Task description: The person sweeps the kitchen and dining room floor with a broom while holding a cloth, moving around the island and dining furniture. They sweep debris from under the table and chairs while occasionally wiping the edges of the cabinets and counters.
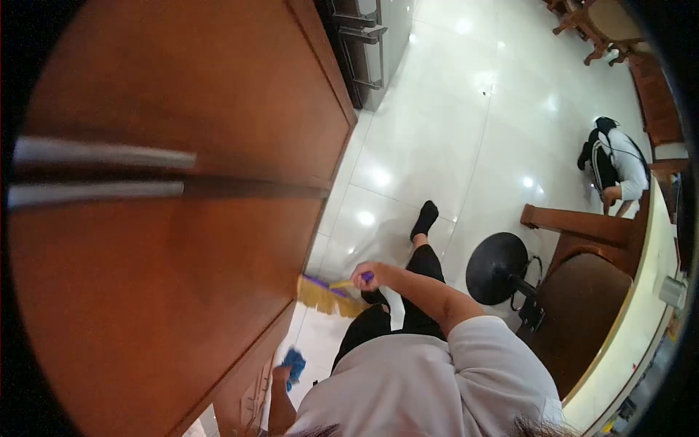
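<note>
Head view: the brown wooden cabinet (182,269) w/ 2 long metal handles is our ref. pt. Our right hand (364,276) is just off the cabinet's edge, closed around the yellow-&-purple handle of a hand broom (328,296). The broom's purple strip & yellow bristles reach from that hand to the cabinet, right by its edge; from this angle we can't tell if they touch it or the floor (415,146).

Our left hand (281,373) is near the cabinet's near end, low in view, fingers curled on a bunched blue cloth (294,366); exact finger positions are too small to tell.

One black-socked foot (424,220) of ours is on the white-tiled floor, a bit out from the cabinet. Past the cabinet's far end: a grey unit (389,54) w/ metal bars. Well apart from the cabinet, across the floor: a black round disc (497,268) on an arm, a brown chair (582,309) & a pale-topped counter (644,328). Farther from the cabinet, a person (622,164) in a white top bends low by the counter's far end, w/ carved wooden chairs (604,25) beyond.
</note>
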The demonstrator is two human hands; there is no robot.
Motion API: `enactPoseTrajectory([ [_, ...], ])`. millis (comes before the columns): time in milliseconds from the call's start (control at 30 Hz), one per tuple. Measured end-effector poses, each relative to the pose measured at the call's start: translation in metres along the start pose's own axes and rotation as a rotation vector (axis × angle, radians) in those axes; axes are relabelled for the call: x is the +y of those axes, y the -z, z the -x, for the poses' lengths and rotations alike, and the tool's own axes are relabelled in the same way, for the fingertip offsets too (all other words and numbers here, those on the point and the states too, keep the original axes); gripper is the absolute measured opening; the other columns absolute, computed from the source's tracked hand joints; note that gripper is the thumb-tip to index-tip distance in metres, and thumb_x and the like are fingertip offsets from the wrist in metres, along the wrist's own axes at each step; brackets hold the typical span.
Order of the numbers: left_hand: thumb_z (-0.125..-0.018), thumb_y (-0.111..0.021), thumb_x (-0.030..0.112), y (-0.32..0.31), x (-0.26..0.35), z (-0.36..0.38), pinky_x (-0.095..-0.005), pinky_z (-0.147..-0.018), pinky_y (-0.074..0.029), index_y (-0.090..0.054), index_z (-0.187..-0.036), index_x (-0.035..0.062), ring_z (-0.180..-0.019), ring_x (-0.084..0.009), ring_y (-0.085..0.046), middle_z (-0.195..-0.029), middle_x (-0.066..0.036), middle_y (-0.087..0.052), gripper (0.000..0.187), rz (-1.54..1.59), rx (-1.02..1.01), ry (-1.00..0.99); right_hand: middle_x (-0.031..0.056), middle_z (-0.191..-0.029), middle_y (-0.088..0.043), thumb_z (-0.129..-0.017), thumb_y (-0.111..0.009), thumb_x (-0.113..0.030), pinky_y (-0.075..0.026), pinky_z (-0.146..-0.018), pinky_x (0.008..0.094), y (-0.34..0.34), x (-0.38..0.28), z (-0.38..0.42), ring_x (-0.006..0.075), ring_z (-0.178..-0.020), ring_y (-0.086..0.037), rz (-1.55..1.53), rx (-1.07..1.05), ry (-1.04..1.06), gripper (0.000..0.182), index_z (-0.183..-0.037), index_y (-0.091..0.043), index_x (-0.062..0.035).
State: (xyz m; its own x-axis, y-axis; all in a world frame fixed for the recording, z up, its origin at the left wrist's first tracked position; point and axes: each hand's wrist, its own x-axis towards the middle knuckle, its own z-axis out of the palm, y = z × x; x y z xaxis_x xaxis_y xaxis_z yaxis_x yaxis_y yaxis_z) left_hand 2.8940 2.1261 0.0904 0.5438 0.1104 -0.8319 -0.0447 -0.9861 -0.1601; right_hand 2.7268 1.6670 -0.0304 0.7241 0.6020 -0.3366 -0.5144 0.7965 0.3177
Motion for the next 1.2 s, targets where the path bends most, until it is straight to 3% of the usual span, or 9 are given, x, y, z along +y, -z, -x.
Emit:
enactPoseTrajectory([
  [33, -0.07, -0.06, 0.036, 0.004, 0.0, 0.015, -0.038, -0.065, -0.045, -0.057, -0.088, -0.0045, -0.078, -0.031, -0.058, -0.085, -0.022, -0.058, 0.044, 0.015, 0.004, 0.028, -0.001, -0.055, -0.033, -0.074, -0.051, -0.007, -0.029, -0.04, 0.0175, -0.003, -0.02, -0.001, 0.0071, -0.046, -0.034, -0.001, 0.082, 0.193, 0.018, -0.063, -0.038, -0.0055],
  [100, -0.071, -0.06, 0.034, 0.009, 0.017, 0.039, -0.0369, -0.065, -0.045, -0.056, -0.091, -0.0044, -0.078, -0.0295, -0.058, -0.087, -0.02, -0.058, 0.044, 0.039, -0.002, 0.06, -0.0025, -0.054, -0.029, -0.075, -0.047, -0.006, -0.024, -0.036, 0.0182, 0.021, -0.101, 0.056, 0.0047, -0.044, -0.031, -0.647, -0.03, -0.22, 0.017, -0.063, -0.035, -0.0058],
  [200, -0.071, -0.06, 0.032, 0.012, 0.073, 0.066, -0.0354, -0.065, -0.045, -0.054, -0.096, -0.0042, -0.078, -0.0271, -0.058, -0.089, -0.018, -0.058, 0.044, 0.071, -0.049, 0.09, 0.0021, -0.057, -0.037, -0.07, -0.047, -0.001, -0.033, -0.034, 0.0181, 0.006, -0.173, 0.196, 0.0073, -0.042, -0.037, -0.621, 0.152, 0.302, 0.008, -0.072, -0.04, 0.0018],
  [367, -0.072, -0.061, 0.029, 0.019, 0.186, 0.08, -0.0329, -0.066, -0.046, -0.051, -0.103, -0.0039, -0.077, -0.0233, -0.058, -0.093, -0.015, -0.058, 0.046, 0.163, -0.151, 0.149, -0.0024, -0.051, -0.036, -0.074, -0.043, -0.004, -0.034, -0.032, 0.0179, 0.016, -0.294, 0.383, 0.007, -0.04, -0.04, -0.787, -0.061, 0.474, 0.011, -0.077, -0.037, 0.0038],
  [600, -0.077, -0.056, 0.019, 0.067, 0.339, 0.097, -0.0295, -0.056, -0.048, -0.055, -0.098, 0.0011, -0.072, -0.0172, -0.057, -0.087, -0.009, -0.059, 0.027, 0.719, -0.105, 0.101, -0.0032, -0.049, -0.034, -0.084, -0.037, -0.009, -0.031, -0.03, 0.0177, -0.051, -0.467, 0.521, 0.0063, -0.035, -0.035, -0.483, 0.118, 0.797, 0.027, -0.1, -0.03, 0.0116],
  [767, -0.076, -0.057, 0.016, 0.092, 0.42, 0.127, -0.0272, -0.052, -0.047, -0.058, -0.092, 0.0014, -0.066, -0.0155, -0.056, -0.082, -0.007, -0.059, 0.021, 0.633, 0.011, 0.031, -0.004, -0.046, -0.03, -0.083, -0.04, -0.009, -0.027, -0.03, 0.0185, -0.029, -0.51, 0.49, 0.0065, -0.035, -0.03, -0.165, 0.08, 1.199, 0.012, -0.072, -0.038, -0.0056],
  [967, -0.073, -0.06, 0.015, 0.086, 0.379, 0.053, -0.0278, -0.058, -0.046, -0.057, -0.091, -0.0013, -0.068, -0.0151, -0.056, -0.08, -0.009, -0.059, 0.025, 0.347, -0.197, 0.033, -0.0021, -0.045, -0.033, -0.082, -0.04, -0.012, -0.027, -0.03, 0.0229, -0.074, -0.316, 0.418, 0.01, -0.033, -0.031, 0.177, 0.445, 1.324, 0.028, -0.109, -0.039, -0.0059],
  [1067, -0.071, -0.063, 0.019, 0.091, 0.385, 0.032, -0.0309, -0.054, -0.045, -0.057, -0.088, -0.0039, -0.06, -0.0158, -0.056, -0.075, -0.011, -0.06, 0.029, -0.163, 0.079, -0.468, -0.0016, -0.047, -0.034, -0.076, -0.045, -0.006, -0.026, -0.027, 0.0224, -0.158, -0.172, 0.413, 0.0086, -0.032, -0.031, -0.091, 0.448, 1.067, 0.039, -0.113, -0.036, -0.0036],
  [1200, -0.071, -0.063, 0.018, 0.101, 0.389, -0.054, -0.0307, -0.059, -0.044, -0.06, -0.082, -0.0025, -0.063, -0.0168, -0.055, -0.069, -0.008, -0.06, 0.023, 0.125, -0.303, -0.295, -0.0037, -0.053, -0.034, -0.078, -0.043, -0.004, -0.026, -0.028, 0.0186, -0.211, -0.061, 0.404, 0.0043, -0.034, -0.03, -0.391, 0.311, 0.732, 0.031, -0.11, -0.039, -0.004],
])
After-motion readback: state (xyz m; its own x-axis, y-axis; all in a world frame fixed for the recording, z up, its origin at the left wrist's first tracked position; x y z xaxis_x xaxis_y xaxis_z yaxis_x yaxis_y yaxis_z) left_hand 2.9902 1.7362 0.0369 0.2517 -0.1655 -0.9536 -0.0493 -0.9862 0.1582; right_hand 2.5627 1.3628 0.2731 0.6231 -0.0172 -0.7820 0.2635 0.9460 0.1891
